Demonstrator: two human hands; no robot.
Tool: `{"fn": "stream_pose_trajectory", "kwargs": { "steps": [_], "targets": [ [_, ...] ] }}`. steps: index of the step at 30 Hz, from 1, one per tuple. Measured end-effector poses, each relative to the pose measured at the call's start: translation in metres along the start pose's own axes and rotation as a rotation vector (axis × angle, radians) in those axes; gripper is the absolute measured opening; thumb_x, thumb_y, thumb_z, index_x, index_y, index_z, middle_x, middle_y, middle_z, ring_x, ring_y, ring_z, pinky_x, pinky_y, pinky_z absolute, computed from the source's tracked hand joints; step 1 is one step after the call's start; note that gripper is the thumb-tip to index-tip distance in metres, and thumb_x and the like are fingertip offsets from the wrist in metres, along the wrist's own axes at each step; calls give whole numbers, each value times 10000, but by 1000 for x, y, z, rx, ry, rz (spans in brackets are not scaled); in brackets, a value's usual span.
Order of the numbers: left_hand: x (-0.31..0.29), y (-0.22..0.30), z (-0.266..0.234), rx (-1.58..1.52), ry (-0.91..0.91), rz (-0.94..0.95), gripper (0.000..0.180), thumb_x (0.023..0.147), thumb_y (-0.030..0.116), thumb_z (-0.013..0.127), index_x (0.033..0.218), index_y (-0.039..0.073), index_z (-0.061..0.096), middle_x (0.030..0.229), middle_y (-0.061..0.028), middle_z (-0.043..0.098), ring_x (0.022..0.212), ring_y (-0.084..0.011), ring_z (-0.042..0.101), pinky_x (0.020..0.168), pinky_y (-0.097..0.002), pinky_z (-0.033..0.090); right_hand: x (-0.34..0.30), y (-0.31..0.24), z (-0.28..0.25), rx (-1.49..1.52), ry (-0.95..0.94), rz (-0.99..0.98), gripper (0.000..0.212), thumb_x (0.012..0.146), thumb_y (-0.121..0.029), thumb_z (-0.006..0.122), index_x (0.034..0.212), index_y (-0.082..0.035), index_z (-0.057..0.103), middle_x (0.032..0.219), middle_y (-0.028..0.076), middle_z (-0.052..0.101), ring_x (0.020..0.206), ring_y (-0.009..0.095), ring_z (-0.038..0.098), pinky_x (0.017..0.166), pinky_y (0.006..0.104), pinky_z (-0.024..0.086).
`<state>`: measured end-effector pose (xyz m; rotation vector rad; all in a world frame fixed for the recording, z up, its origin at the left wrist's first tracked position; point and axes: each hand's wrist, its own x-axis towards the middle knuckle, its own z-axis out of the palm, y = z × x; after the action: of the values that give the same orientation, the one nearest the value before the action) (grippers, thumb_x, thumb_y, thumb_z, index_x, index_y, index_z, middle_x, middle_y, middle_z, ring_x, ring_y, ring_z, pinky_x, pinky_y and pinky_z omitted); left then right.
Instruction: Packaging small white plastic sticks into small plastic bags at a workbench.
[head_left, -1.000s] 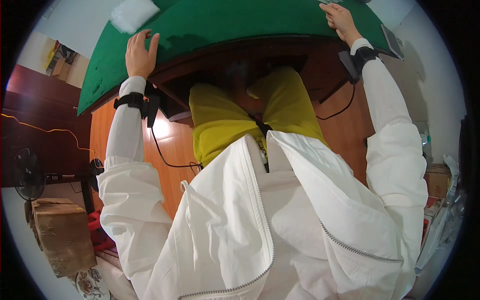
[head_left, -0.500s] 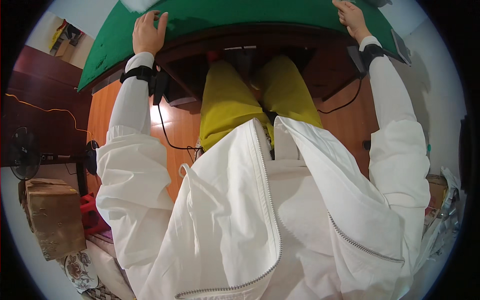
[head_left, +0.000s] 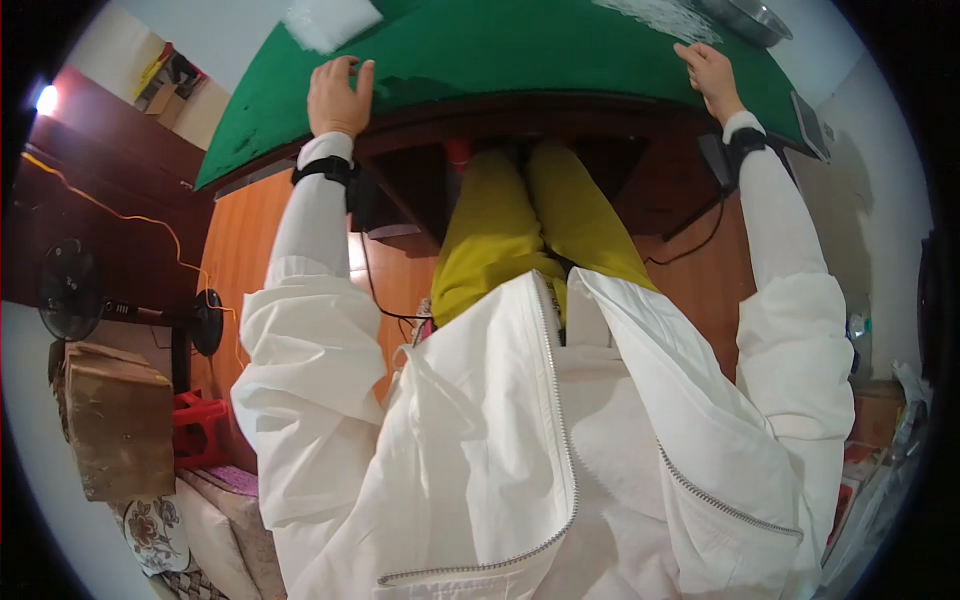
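Note:
My left hand (head_left: 340, 97) rests near the front edge of a table with a green cloth (head_left: 500, 50). Its fingers are stretched forward, the thumb stands apart, and nothing shows in it. Just beyond it lies a white, translucent stack (head_left: 332, 22) that looks like thin plastic. Over the right side of the cloth, my right hand (head_left: 712, 80) has its fingers curled and the tips pinched; whatever they may hold cannot be made out. Past its fingertips is a spread of clear, shiny pieces (head_left: 665, 14), beside a metal bowl (head_left: 752, 18) cut off by the upper rim.
A dark flat device (head_left: 810, 126) stands at the table's right edge. Black cables hang from both wrist straps. To the left are a black fan (head_left: 72, 288), a cardboard box (head_left: 118, 420) and a red stool (head_left: 200, 430). My legs reach under the table.
The view has shifted, bringing more of the tabletop, the clear pieces and the bowl into sight. Both hands appear lower in the picture, the left one also further right. Their finger poses look much the same.

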<state>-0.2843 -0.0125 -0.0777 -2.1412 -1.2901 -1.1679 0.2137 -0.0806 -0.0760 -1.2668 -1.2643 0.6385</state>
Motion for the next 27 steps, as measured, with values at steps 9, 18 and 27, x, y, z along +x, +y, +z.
{"fn": "stream_pose_trajectory", "kwargs": {
  "steps": [9,18,27],
  "targets": [
    [-4,17,-6,-117,65,-39,202,803,230,582,869,40,585,840,-110,594,846,-307,540,750,-382,443,-10,-4,-14,51,4,98,257,844,-209,611,649,-113,474,510,-78,297,409,24,257,386,211,184],
    [1,17,-7,-184,7,-33,172,795,187,581,868,31,578,841,-117,587,850,-309,539,738,-385,440,-13,7,-9,108,-28,156,288,865,-179,579,631,-138,417,512,-89,280,409,7,240,381,193,162],
    [1,9,9,-49,-8,-24,173,826,164,568,932,30,597,909,-114,598,856,-276,541,728,-362,445,2,6,-10,216,-139,172,247,874,-164,556,664,-123,432,560,-87,307,434,7,251,388,187,186]
  ]
}}
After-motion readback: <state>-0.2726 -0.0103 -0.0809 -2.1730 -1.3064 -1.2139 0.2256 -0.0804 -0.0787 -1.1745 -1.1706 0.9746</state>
